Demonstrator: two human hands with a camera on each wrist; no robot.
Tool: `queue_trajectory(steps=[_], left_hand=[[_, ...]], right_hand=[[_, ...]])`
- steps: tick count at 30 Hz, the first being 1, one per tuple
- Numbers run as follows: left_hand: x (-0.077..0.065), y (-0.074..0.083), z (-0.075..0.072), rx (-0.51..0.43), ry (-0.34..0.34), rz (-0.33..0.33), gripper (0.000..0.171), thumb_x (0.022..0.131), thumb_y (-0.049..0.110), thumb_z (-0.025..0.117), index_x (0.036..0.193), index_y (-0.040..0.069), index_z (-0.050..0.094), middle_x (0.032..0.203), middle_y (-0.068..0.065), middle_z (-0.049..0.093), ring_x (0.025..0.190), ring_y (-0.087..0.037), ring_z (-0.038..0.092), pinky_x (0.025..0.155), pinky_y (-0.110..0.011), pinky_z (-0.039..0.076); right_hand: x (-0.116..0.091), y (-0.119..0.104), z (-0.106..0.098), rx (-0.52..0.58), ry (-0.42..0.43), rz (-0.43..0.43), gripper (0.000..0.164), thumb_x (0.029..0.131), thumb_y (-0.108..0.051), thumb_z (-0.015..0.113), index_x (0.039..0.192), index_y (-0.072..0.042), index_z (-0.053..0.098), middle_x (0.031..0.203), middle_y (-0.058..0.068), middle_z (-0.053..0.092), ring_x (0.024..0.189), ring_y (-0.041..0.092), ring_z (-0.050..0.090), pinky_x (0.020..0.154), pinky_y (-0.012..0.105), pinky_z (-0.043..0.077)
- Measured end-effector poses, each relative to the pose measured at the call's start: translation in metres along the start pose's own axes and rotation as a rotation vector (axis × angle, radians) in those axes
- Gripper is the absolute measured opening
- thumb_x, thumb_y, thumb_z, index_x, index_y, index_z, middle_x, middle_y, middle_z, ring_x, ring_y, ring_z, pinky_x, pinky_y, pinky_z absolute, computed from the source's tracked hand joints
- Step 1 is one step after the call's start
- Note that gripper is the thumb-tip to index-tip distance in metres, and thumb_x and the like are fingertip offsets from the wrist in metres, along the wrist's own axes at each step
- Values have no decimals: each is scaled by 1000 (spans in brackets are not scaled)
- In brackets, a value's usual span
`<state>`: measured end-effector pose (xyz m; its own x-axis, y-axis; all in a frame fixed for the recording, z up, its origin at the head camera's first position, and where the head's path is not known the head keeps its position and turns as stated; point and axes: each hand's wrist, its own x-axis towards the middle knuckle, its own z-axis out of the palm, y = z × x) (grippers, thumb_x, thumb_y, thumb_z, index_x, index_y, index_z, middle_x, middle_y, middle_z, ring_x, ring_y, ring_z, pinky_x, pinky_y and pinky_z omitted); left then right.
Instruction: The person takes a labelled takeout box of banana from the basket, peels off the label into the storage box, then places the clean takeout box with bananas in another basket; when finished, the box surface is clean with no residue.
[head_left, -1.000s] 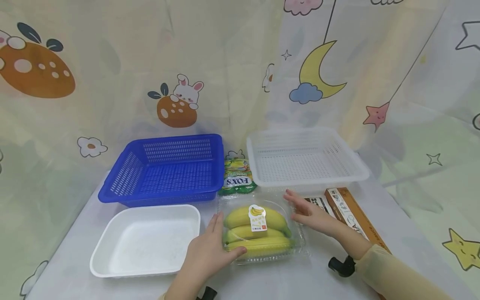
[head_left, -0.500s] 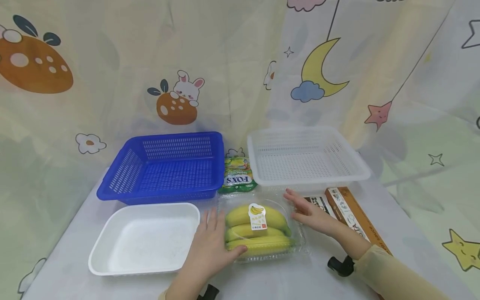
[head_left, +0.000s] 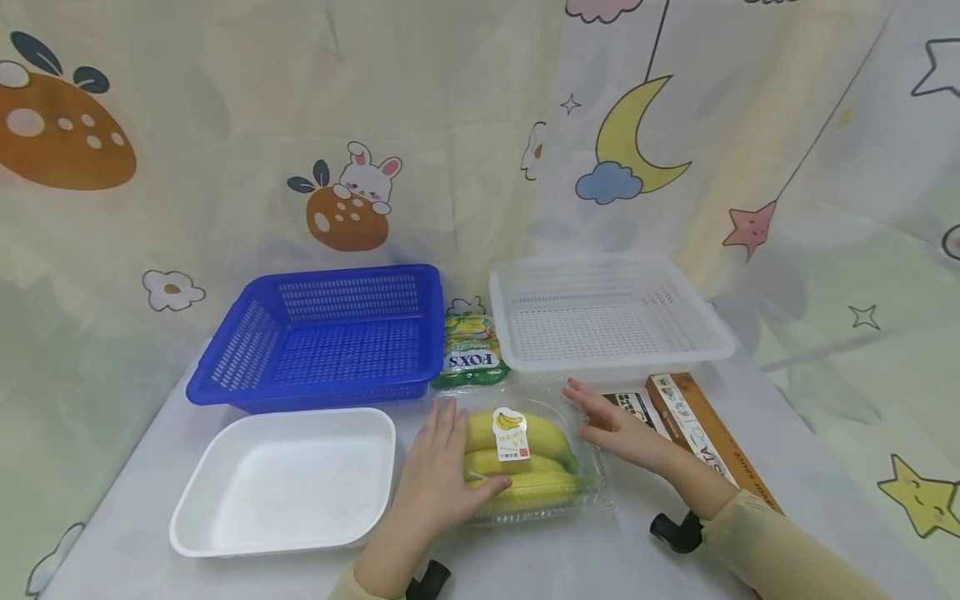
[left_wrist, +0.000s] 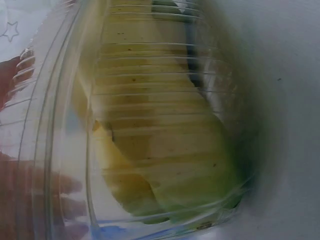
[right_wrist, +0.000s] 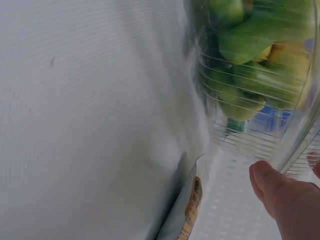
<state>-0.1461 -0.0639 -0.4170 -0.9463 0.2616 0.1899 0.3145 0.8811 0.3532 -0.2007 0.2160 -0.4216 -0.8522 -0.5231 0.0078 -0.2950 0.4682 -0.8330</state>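
In the head view a clear plastic clamshell box [head_left: 543, 402] with several yellow bananas [head_left: 532, 493] inside lies on the white table; a banana label [head_left: 512, 437] is on its lid. My left hand [head_left: 444, 471] lies over the box's left side, fingers straight and thumb stretched to the right. At the far right side is my right hand [head_left: 621, 425], fingers extended towards the box rim. In the right wrist view its digits [right_wrist: 280, 187] are at the rim of the box [right_wrist: 250, 132]; whether they touch cannot be told. Greenish banana ends show through the plastic in the left wrist view [left_wrist: 195, 185].
Behind the box stand a blue basket [head_left: 352, 342] and a white basket [head_left: 607, 317], with a green FOX'S candy bag [head_left: 471, 354] between them. A white tray [head_left: 285, 479] is at left. A brown and white carton [head_left: 708, 433] and a black-and-white packet [head_left: 637, 406] lie at right.
My left hand has shifted right and now covers more of the banana box's left side. The right hand and the box stay about where they were; the head view shifts slightly.
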Motion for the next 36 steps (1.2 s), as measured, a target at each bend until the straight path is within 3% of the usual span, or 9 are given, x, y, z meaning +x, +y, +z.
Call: queue_trajectory(steps=[4, 7, 12, 15, 18, 25, 33, 36], left_hand=[[0, -2, 2, 30, 7, 2, 98, 71, 68, 55, 136, -3, 36, 147, -18, 26, 138, -34, 18, 110, -46, 25], [0, -2, 3, 47, 10, 0, 97, 71, 68, 54, 134, -3, 39, 147, -17, 28, 138, -32, 19, 110, -45, 26], [0, -1, 3, 57, -1, -9, 97, 70, 69, 54, 134, -3, 40, 147, -16, 28, 138, -31, 20, 108, -46, 28], [0, -1, 3, 59, 2, -14, 97, 71, 69, 53, 134, -3, 40, 147, -16, 28, 138, -31, 19, 108, -47, 28], [0, -1, 3, 60, 9, -19, 97, 71, 69, 53, 134, -3, 40, 147, -16, 28, 138, -31, 19, 108, -47, 29], [1, 0, 3, 52, 17, -15, 96, 71, 69, 53, 134, -3, 41, 147, -16, 29, 138, -31, 20, 107, -47, 30], [1, -2, 5, 33, 17, -1, 95, 72, 68, 54, 133, -4, 41, 147, -17, 29, 139, -30, 19, 110, -42, 28], [0, -2, 4, 50, 27, 5, 94, 72, 68, 53, 132, -5, 42, 146, -17, 30, 139, -30, 20, 110, -41, 28]], right_hand=[[0, 1, 1, -3, 11, -17, 54, 93, -11, 48, 142, -3, 26, 151, 22, 7, 132, 46, 21, 102, 60, 28], [0, -1, 2, -75, 15, -28, 54, 93, -13, 48, 142, -2, 26, 150, 24, 9, 132, 47, 20, 100, 59, 31], [-3, -17, 1, -373, 44, -55, 50, 92, -16, 50, 138, -3, 36, 148, 25, 18, 129, 45, 29, 97, 57, 37], [-2, -34, 1, -568, 108, -149, 42, 88, -14, 55, 129, -4, 49, 141, 19, 37, 120, 36, 46, 97, 57, 36], [2, -51, 2, -691, 150, -210, 37, 86, -18, 59, 121, -8, 57, 128, 10, 54, 111, 28, 54, 96, 54, 39], [22, -77, 13, -735, 58, -114, 40, 85, -34, 60, 118, -11, 61, 106, 1, 65, 96, 19, 61, 86, 43, 47], [39, -69, 25, -746, 4, -50, 47, 77, -43, 66, 112, -11, 64, 99, -1, 65, 84, 12, 57, 70, 28, 46], [41, -67, 29, -753, 9, -50, 49, 74, -46, 68, 110, -12, 65, 97, -1, 64, 84, 11, 56, 71, 27, 46]])
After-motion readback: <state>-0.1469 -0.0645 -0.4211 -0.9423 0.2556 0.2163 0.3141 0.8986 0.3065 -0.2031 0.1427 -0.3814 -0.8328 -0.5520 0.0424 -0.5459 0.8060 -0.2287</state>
